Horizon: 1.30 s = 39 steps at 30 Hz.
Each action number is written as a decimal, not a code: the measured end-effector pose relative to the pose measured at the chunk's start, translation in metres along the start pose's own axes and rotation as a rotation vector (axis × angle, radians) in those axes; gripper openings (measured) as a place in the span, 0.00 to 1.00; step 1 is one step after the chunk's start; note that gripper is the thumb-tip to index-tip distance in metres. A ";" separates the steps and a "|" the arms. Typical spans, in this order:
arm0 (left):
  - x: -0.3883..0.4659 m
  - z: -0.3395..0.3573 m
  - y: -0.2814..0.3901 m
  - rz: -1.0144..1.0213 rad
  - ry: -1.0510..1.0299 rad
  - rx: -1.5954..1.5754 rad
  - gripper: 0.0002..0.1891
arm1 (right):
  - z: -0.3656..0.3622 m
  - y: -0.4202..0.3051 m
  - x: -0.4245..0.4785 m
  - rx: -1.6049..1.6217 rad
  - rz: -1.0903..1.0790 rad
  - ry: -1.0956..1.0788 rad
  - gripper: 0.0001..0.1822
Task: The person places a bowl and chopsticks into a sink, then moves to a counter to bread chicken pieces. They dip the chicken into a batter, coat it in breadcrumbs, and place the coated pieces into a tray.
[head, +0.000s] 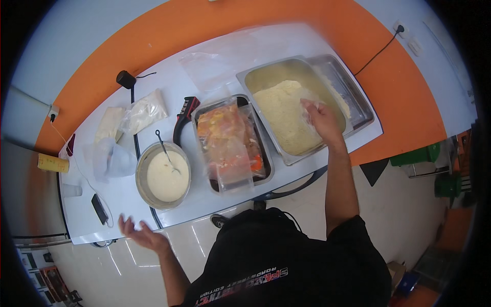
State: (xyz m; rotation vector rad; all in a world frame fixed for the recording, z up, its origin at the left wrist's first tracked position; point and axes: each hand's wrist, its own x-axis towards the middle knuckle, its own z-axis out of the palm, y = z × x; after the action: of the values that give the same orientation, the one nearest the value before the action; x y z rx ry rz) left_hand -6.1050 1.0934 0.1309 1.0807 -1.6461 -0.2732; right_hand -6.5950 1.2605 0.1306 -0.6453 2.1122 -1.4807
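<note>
My right hand [321,117] is over a deep steel pan [245,82] of pale yellow flour or breading [282,111]. Its fingers are closed on a thin clear plastic bag [307,101]. Palm turned up and fingers apart, my left hand [142,232] hovers at the table's front edge with nothing in it. Between the hands, a steel tray [270,172] holds bags of marinated meat [220,124]. To its left stands a metal bowl of creamy batter [167,180] with a dark-handled utensil [163,144] leaning in it.
A knife sharpener [184,117] lies behind the bowl. Bags of pale powder [147,111], a phone [99,209] on a white cable and a clear cup [72,190] are at the left. A second steel pan [362,103] sits at the right; a plastic sheet [207,71] lies behind.
</note>
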 end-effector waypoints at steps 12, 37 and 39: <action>-0.024 0.218 0.225 0.358 -1.094 -0.269 0.15 | 0.050 -0.009 -0.038 0.648 0.032 -0.048 0.29; -0.072 0.260 0.247 0.294 -1.132 -0.521 0.06 | 0.032 0.031 -0.014 1.043 0.350 0.197 0.36; -0.071 0.258 0.243 0.295 -1.119 -0.487 0.07 | 0.034 0.040 -0.005 1.016 0.363 0.131 0.38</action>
State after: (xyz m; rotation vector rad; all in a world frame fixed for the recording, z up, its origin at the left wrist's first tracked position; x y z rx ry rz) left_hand -6.4510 1.1962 0.1463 0.2474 -2.4738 -1.1597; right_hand -6.5739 1.2508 0.0830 0.2078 1.1691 -2.0827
